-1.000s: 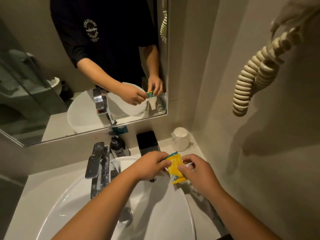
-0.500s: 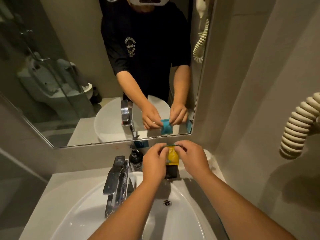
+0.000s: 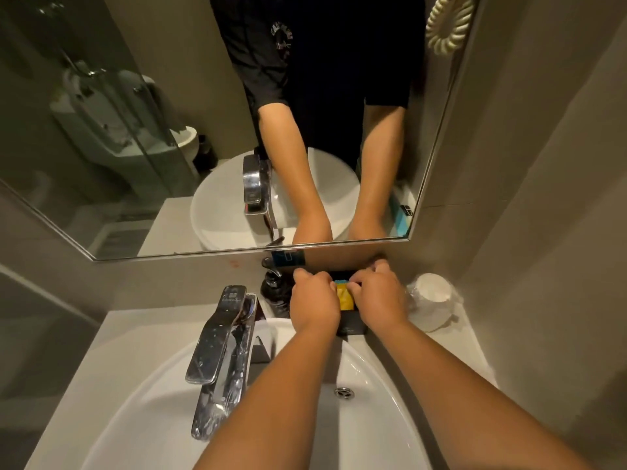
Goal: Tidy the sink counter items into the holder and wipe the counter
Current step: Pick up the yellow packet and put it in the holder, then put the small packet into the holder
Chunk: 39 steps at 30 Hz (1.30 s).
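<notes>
A small yellow packet [image 3: 345, 297] with a blue top edge is pinched between my left hand [image 3: 314, 300] and my right hand [image 3: 378, 296]. Both hands hold it over the open top of the black box holder [image 3: 353, 325], which stands on the counter behind the basin, by the wall under the mirror. The packet's lower part lies inside or right against the holder's mouth; I cannot tell how deep. My fingers hide most of the holder's opening.
A chrome tap [image 3: 222, 351] stands left of my arms over the white basin [image 3: 146, 412]. A black pump bottle [image 3: 274, 290] sits left of the holder, a wrapped white cup [image 3: 432, 300] to its right. A mirror [image 3: 135, 130] fills the wall ahead.
My hands carried the yellow packet from above the basin back toward the wall and down onto the black holder. The view tilted downward.
</notes>
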Motion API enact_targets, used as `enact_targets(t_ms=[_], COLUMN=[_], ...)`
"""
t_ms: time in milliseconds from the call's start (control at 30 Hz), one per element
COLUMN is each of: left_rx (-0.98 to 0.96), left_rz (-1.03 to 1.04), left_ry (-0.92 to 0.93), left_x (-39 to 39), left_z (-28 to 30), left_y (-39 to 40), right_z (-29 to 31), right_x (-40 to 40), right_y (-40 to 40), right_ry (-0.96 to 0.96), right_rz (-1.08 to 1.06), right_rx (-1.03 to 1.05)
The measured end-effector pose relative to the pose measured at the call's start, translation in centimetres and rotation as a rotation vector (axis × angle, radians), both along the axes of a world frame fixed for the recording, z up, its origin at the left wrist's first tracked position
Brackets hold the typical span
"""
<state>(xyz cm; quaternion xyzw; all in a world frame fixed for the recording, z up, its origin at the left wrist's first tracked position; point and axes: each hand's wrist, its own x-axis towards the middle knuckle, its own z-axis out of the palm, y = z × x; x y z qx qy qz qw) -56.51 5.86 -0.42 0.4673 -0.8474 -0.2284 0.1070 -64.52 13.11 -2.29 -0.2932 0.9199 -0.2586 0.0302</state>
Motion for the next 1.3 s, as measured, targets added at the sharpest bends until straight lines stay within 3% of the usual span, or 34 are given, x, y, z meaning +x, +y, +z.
enact_targets(t_ms=[267, 400, 600, 700, 767, 933, 1133, 1300], left_rx=[-0.052, -0.126, -0.14, -0.255, -0.301, -0.279, -0.346, -0.368], left_rz=[-0.115, -0.109, -0.012, -0.133, -0.287, -0.519, -0.551, -0.553], left_ry=[-0.042, -0.018, 0.162, 0.145, 0.061, -0.278, -0.24, -0.26], left_x=[0.5, 0.4, 1.6, 4.6, 7.1, 10.5, 10.5, 10.6], left_z=[-0.3, -0.3, 0.5, 0.2, -0.7, -3.4, -4.5, -4.4], left_y=[0.2, 0.3, 2.1, 3.9, 4.5, 3.4, 3.4, 3.7], right_z=[0.1, 0.0, 2.5, 4.6, 5.2, 3.0, -0.6, -2.2], right_x=[-0.2, 0.0, 0.6, 2.2, 3.9, 8.7, 9.7, 9.8], right_y=[-0.6, -0.6, 1.1, 5.6, 10.4, 21.3, 24.5, 24.6], right_ry=[-0.026, -0.02, -0.069, -0.112, -0.113, -0.107, -0.075, -0.123], right_rz=[-0.052, -0.081, -0.023, -0.085, -0.155, -0.312, -0.202, -0.256], right_rx=[0.099, -0.016, -0.201, -0.389, -0.394, -0.163, 0.566, 0.625])
